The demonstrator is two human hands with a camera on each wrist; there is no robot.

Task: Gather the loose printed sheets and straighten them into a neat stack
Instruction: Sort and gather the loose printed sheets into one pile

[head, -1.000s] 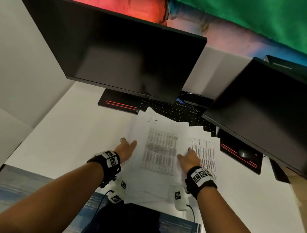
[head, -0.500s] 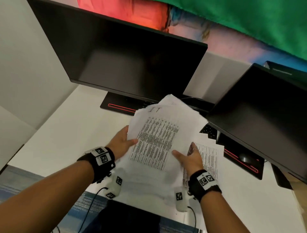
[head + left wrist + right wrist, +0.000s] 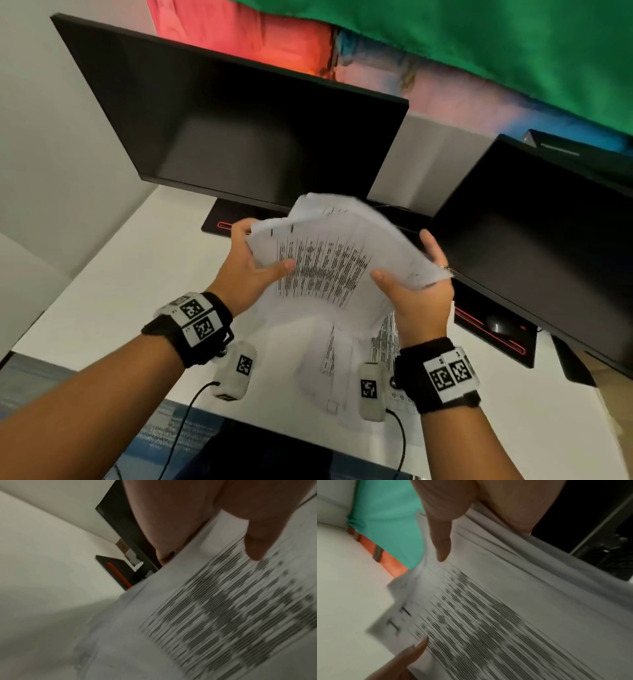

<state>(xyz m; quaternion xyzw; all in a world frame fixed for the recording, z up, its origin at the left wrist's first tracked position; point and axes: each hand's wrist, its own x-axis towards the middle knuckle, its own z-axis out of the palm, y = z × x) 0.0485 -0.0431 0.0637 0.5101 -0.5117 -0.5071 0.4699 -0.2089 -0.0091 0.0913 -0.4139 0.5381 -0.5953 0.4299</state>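
A bundle of white printed sheets (image 3: pixel 329 260) is lifted off the white desk (image 3: pixel 137 274), tilted up toward me, its edges fanned and uneven. My left hand (image 3: pixel 253 270) grips its left edge, thumb on the printed face, fingers behind. My right hand (image 3: pixel 414 287) grips the right edge the same way. The left wrist view shows the sheets (image 3: pixel 214 622) blurred under my thumb (image 3: pixel 257 545). In the right wrist view the fanned page edges (image 3: pixel 505 601) lie under my thumb (image 3: pixel 441 545). More printed sheets (image 3: pixel 342 356) hang or lie below the bundle by the desk's near edge.
A large dark monitor (image 3: pixel 246 130) stands behind the sheets, its base (image 3: pixel 219 222) marked with a red stripe. A second dark monitor (image 3: pixel 541 240) stands at the right, above a mouse (image 3: pixel 500 325) on a black pad. Bare desk lies to the left.
Both hands have gone from resting on the sheets on the desk to gripping their sides and raising the bundle up and away from me, toward the monitors.
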